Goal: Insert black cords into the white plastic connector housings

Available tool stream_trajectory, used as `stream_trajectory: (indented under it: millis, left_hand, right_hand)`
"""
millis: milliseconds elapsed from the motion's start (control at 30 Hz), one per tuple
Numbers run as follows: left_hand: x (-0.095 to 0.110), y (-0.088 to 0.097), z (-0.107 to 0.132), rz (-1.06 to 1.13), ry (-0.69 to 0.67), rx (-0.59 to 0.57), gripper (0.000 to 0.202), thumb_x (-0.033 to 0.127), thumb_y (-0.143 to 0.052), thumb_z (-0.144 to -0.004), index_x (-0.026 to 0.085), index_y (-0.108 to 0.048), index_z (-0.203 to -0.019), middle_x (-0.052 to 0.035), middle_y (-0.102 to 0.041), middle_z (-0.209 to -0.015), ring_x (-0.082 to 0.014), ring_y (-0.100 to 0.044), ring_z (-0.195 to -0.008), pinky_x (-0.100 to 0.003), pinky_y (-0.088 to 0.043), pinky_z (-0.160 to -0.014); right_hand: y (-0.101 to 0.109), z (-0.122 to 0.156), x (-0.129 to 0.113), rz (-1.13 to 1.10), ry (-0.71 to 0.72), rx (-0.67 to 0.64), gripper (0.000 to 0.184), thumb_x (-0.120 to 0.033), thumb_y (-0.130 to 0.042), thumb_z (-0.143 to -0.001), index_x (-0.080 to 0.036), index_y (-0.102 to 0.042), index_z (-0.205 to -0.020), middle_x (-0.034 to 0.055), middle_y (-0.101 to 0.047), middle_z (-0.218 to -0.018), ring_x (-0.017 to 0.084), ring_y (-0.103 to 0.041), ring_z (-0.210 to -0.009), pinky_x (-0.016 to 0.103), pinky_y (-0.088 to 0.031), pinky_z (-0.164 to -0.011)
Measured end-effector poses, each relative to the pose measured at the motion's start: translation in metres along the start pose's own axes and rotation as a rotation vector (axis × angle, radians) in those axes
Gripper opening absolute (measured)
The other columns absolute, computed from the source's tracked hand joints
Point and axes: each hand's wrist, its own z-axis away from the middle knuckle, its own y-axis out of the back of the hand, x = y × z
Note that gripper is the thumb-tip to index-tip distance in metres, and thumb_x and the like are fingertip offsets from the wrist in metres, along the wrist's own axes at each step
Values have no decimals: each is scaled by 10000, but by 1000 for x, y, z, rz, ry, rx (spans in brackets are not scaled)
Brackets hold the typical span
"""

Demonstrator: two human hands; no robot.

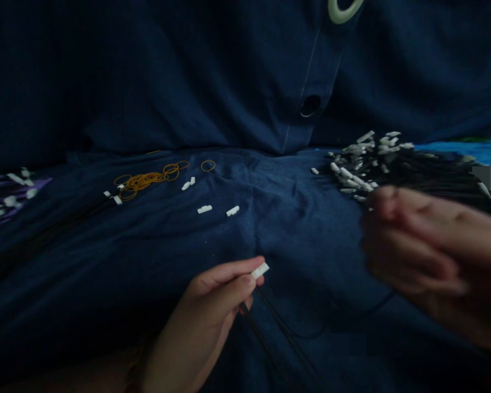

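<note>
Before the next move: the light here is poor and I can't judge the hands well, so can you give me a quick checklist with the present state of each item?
1. Left hand pinches the white connector between thumb and forefinger: ok.
2. Black cable trails from that connector down across the blue cloth: ok.
3. Right hand sharp enough to read its grip: not ok, blurred.
4. Whether the right hand holds anything: cannot tell.
5. Pile of cables with white connectors lies beside the right hand: ok.
6. Rubber bands lie loose at the far left, apart from both hands: ok.
</note>
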Motion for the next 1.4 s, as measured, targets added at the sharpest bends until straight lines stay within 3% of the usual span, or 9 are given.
stream_trajectory:
  millis: [33, 100, 200, 533, 1133, 1400]
  left_hand:
    - [0, 0, 0, 16, 4, 3, 145, 202, -635, -695, 196, -705, -822, -36, -667, -806, -137, -501, -769, -247, -360, -728]
    - [-1, 1, 0, 46, 13, 9, 150, 201, -645, -683, 197, -704, -821, -31, -670, -786, -131, -509, -757, -248, -366, -738]
    - [-2, 1, -1, 85, 8, 46, 146, 199, -666, -648, 188, -709, -787, -33, -673, -733, -133, -520, -728, -252, -382, -719]
    - [-1, 1, -5, 138, 3, 84, 177, 202, -694, -573, 171, -711, -747, -39, -663, -685, -139, -538, -703, -253, -415, -677]
    - [-2, 1, -5, 108, -3, 94, 185, 211, -687, -586, 178, -706, -768, -40, -660, -699, -145, -540, -711, -252, -418, -676]
    - [-3, -3, -3, -27, -36, 56, 145, 223, -664, -634, 219, -709, -772, -11, -660, -687, -115, -528, -667, -228, -408, -652]
  right_hand:
    - [-12, 2, -1, -204, -113, -143, 203, -327, -341, -864, -180, -473, -823, -77, -386, -486, 23, -328, -372, 127, -292, -369]
    - [-33, 7, 2, -339, -244, -275, 178, -312, -392, -849, -172, -450, -756, -49, -410, -566, 48, -377, -480, 139, -343, -426]
    - [-52, 14, 11, -168, -205, -323, 207, -290, -399, -862, -163, -444, -705, -36, -406, -591, 62, -365, -531, 159, -337, -482]
    - [-59, 15, 26, -26, -68, -279, 191, -241, -410, -865, -168, -447, -692, -50, -406, -570, 51, -369, -505, 153, -313, -476]
    - [-62, 20, 26, 29, 7, -265, 179, -201, -415, -857, -171, -423, -681, -57, -434, -552, 40, -399, -485, 156, -308, -476]
    - [-66, 18, 19, 149, 56, -269, 160, -190, -433, -837, -169, -430, -678, -64, -411, -516, 40, -366, -441, 176, -269, -452]
